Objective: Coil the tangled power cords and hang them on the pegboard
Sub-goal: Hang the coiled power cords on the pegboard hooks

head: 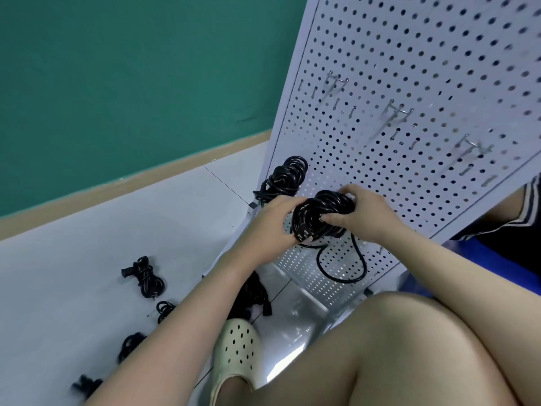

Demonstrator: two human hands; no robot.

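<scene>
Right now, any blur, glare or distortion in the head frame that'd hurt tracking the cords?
Head view: wide-angle bend tilts the pegboard and skirting; upper-right holes and hooks smear with motion blur; glare on the shiny base under the board; floor cords go soft toward the lower-left corner; the coil in both hands stays sharp, strands readable.

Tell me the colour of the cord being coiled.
Black coiled cord, seen in the head view.
</scene>
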